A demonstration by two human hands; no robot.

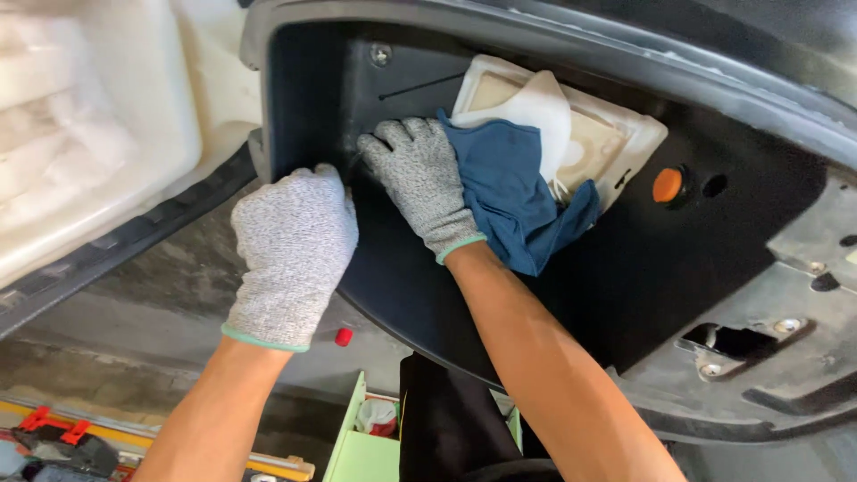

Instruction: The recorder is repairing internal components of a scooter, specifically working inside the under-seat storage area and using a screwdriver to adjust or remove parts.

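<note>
Wiping underway: right hand (420, 183) presses crumpled blue cloth (513, 201) flat-fingered against matte black plastic underbody panel (625, 268); left hand (293, 241), grip curled on panel's edge; much unwiped.

Two gloved hands work at a black panel on a vehicle's underside.

The left hand (290, 254), in a grey knit glove, curls its grip over the edge of the black panel (625, 268). The right hand (420, 183) lies flat on the panel, fingers spread, touching a blue cloth (509, 192) that partly covers a white plastic part (616, 134). An orange plug (668, 185) sits just beside that part; a green box (361, 451) shows below.
</note>
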